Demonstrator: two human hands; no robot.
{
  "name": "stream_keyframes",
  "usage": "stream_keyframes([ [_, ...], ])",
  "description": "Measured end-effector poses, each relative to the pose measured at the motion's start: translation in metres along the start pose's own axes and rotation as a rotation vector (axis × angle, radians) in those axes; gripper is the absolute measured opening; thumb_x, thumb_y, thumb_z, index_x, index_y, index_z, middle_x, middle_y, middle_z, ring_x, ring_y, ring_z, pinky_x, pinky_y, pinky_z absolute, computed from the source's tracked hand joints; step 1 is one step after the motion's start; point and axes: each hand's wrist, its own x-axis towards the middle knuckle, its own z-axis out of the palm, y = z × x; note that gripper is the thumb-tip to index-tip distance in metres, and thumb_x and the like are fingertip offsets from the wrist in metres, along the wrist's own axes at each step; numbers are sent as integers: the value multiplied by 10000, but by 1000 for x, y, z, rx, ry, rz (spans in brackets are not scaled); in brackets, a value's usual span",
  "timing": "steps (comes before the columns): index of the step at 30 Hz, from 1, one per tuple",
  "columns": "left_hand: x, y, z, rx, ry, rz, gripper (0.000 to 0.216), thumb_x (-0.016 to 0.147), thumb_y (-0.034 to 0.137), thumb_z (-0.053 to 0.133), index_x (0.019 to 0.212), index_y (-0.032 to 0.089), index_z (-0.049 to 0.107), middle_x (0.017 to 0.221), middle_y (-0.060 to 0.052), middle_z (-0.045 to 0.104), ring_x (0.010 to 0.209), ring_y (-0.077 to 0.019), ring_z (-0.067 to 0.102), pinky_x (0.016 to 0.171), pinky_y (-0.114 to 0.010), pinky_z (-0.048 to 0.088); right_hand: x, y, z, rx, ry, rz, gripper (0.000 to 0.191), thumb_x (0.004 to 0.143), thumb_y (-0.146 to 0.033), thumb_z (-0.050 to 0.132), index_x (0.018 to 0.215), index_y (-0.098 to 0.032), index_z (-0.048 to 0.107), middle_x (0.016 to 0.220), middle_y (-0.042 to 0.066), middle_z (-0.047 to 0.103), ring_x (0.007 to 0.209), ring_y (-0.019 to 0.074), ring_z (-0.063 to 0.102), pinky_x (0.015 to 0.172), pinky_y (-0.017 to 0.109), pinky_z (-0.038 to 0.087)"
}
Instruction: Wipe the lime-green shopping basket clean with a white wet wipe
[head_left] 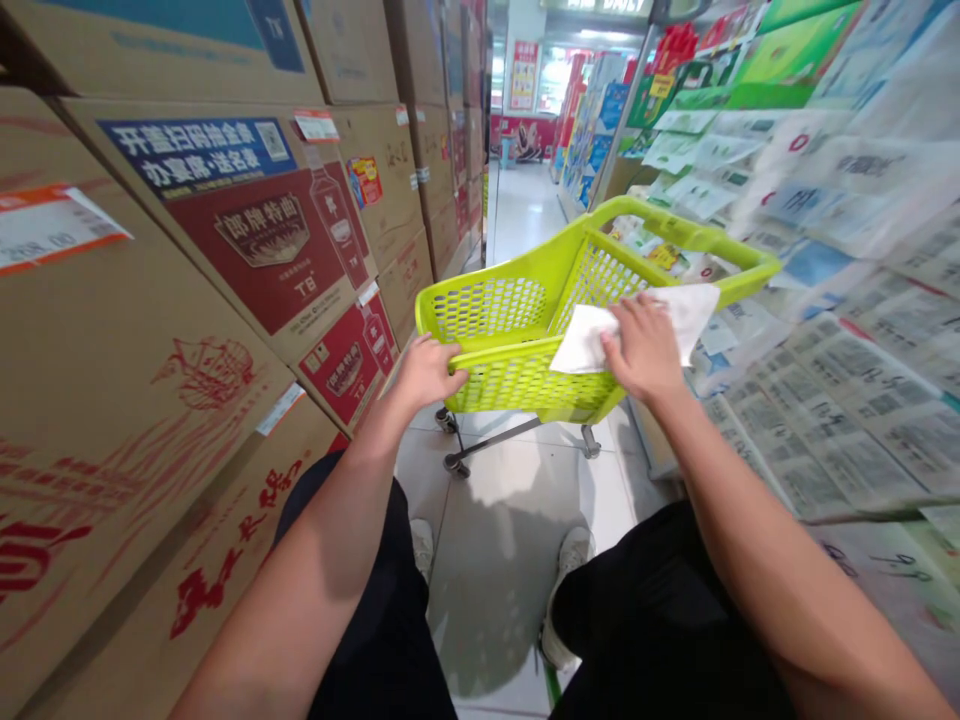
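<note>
A lime-green plastic shopping cart stands crosswise before me, its handle end at the right. Around the near left corner of its rim curl the fingers of my left hand. My right hand presses a white cloth onto the near rim, close to the handle end. Part of the cloth spreads out beyond that hand on both sides. The cart basket looks bare inside where it shows.
Stacked cardboard boxes with price tags wall the left side. On the right, shelves hold white plastic-wrapped packs. Tiled floor lies under the cart wheels and my shoes. Further down the aisle are blue packages.
</note>
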Motion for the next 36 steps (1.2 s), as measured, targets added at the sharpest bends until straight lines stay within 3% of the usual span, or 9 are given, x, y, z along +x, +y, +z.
stream_keyframes([
  [4, 8, 2, 2, 5, -9, -36, 294, 851, 408, 577, 896, 206, 786, 811, -107, 798, 931, -350, 790, 1127, -482, 529, 7, 31, -2, -106, 150, 205, 767, 1085, -632, 366, 1633, -109, 487, 1764, 245, 423, 1709, 436, 242, 1357, 700, 192],
  [12, 11, 16, 3, -34, 23, -36, 243, 859, 382, 597, 875, 220, 777, 844, -115, 815, 957, -352, 788, 1062, -481, 518, -14, -90, 46, 127, -73, -130, 880, 1048, -724, 469, 1687, -119, 434, 1732, 230, 468, 1698, 432, 260, 1374, 666, 248],
  [19, 13, 7, 4, -44, 8, -51, 237, 836, 386, 611, 857, 217, 776, 846, -116, 806, 964, -359, 776, 1026, -483, 514, 7, 13, 11, -59, 92, 151, 723, 1111, -592, 344, 1691, -174, 448, 1794, 215, 402, 1707, 415, 271, 1338, 793, 89],
  [22, 13, 15, 5, -45, 17, -45, 264, 850, 384, 601, 905, 204, 786, 878, -133, 813, 969, -364, 776, 1004, -491, 507, 11, 22, 14, -66, 143, 182, 732, 1085, -628, 388, 1616, -143, 529, 1728, 250, 474, 1690, 446, 278, 1322, 778, 175],
  [25, 14, 26, 6, -42, 17, -37, 268, 867, 371, 591, 926, 198, 786, 875, -133, 810, 958, -350, 779, 980, -478, 500, 2, -25, 29, 21, 62, 60, 777, 1061, -676, 429, 1534, -81, 588, 1578, 279, 590, 1625, 462, 367, 1316, 687, 293],
  [29, 15, 32, 8, -44, 19, -3, 252, 876, 359, 596, 938, 195, 777, 892, -138, 816, 965, -343, 785, 958, -465, 496, -13, -106, 46, 178, -55, -134, 821, 1043, -723, 498, 1577, -102, 547, 1596, 258, 579, 1577, 434, 427, 1354, 649, 264],
  [31, 16, 30, 9, -52, 25, 18, 241, 875, 348, 596, 945, 198, 771, 899, -137, 818, 970, -345, 786, 962, -467, 493, -14, -119, 46, 215, -82, -226, 806, 1051, -717, 500, 1619, -146, 510, 1636, 231, 560, 1574, 404, 443, 1359, 633, 266],
  [34, 19, 20, 10, -66, 16, 46, 222, 877, 352, 596, 925, 205, 754, 901, -128, 816, 972, -349, 780, 960, -473, 494, -7, -86, 36, 116, -70, -202, 669, 1083, -645, 462, 1556, -191, 596, 1565, 204, 631, 1487, 392, 534, 1350, 660, 260],
  [36, 20, 13, 11, -74, 11, 64, 208, 879, 356, 603, 911, 209, 746, 912, -122, 814, 989, -351, 771, 966, -472, 498, 0, -42, 26, -5, 15, -33, 573, 1099, -572, 408, 1378, -178, 716, 1429, 217, 694, 1396, 408, 585, 1319, 708, 275],
])
